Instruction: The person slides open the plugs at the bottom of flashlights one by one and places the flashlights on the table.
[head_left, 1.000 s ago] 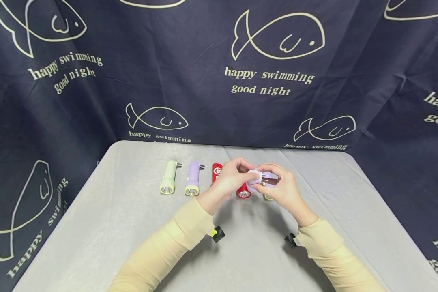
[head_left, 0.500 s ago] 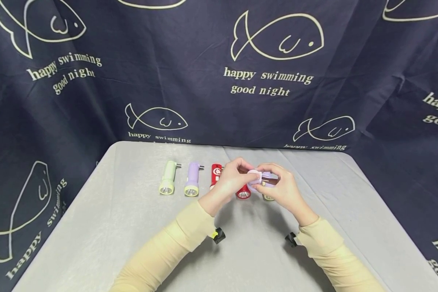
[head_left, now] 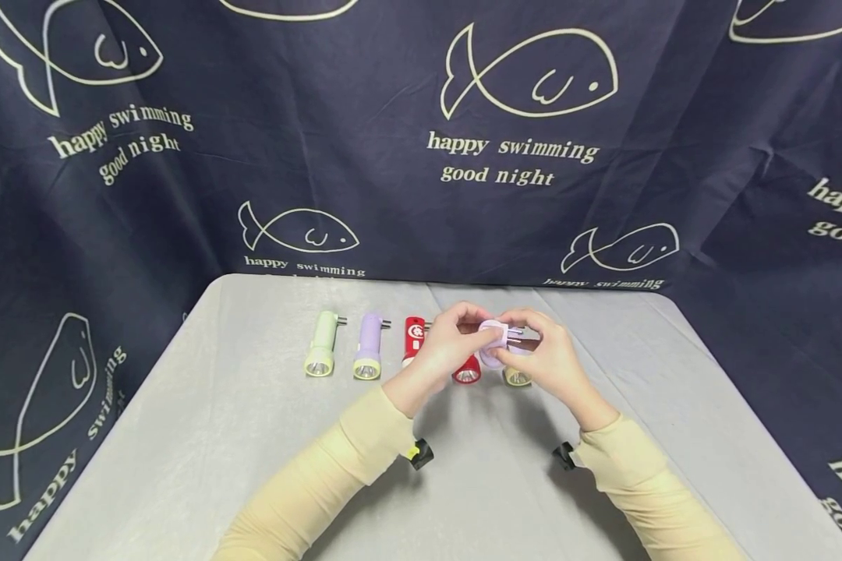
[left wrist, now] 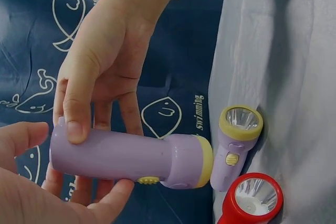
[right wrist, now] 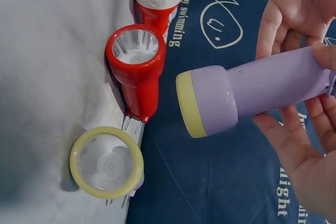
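Note:
Between both hands, raised above the table, a purple flashlight (left wrist: 121, 153) with a yellow rim is held, its lens end away from the palms. My left hand (head_left: 438, 351) holds its tail end, with the thumb on it. My right hand (head_left: 554, 362) grips it from the other side; in the left wrist view that thumb presses on the body near the tail. Metal plug prongs (head_left: 515, 333) stick out rightward from the tail in the head view. Just behind and below are a red flashlight (head_left: 467, 371) and a yellow-rimmed flashlight (head_left: 517, 378), both partly hidden by the hands.
Farther left in the same row lie a green flashlight (head_left: 323, 340), another purple flashlight (head_left: 369, 339) and a red flashlight (head_left: 415, 336), partly covered by the left hand. They lie on a grey table (head_left: 252, 436). A dark fish-print curtain (head_left: 393, 101) hangs behind it.
My right hand has shifted slightly right, and the held flashlight has turned a little, so its prongs show more plainly. More of the yellow-rimmed flashlight below is visible.

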Tool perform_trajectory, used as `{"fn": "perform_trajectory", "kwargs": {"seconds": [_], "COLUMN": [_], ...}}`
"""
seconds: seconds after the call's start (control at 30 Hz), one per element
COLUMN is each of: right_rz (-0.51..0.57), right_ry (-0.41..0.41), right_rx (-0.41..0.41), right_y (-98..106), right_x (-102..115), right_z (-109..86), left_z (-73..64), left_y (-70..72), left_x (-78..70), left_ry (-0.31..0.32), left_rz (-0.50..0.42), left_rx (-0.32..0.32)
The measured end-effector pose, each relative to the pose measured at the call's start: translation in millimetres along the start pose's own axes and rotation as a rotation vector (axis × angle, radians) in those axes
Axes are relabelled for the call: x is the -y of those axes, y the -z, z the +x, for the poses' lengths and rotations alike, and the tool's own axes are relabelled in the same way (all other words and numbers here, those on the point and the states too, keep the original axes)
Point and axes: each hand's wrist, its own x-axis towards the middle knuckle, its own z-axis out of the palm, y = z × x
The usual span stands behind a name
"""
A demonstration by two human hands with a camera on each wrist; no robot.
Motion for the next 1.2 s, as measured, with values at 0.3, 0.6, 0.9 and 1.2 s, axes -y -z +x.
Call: {"fn": "perform_trajectory", "kwargs": {"seconds": [0.3,0.6,0.9,1.2], "right_rz": [0.266,0.284,0.306,0.408], "right_ry": [-0.096,-0.152,-0.169,-0.173], "right_rx": [-0.022,-0.084,-0.119,-0.141], "right_y": [5,12,15,19], "right_x": [-31,-30,-28,-28], "right_z": [4.6,7.6,10.1,10.0], "left_z": [0.8,4.3,8.1,-0.2], "left_y": [-0.9,-1.9,-3.6,-3.2], "left_x": [3.9,18.5,37.1,29.9], "left_ry": [-0.117,-0.329,-0.384,-0.355], "left_rz": [-0.02,0.064,0.049,0.043], "left_rx": [0.058,0.13,0.134,0.164]}}
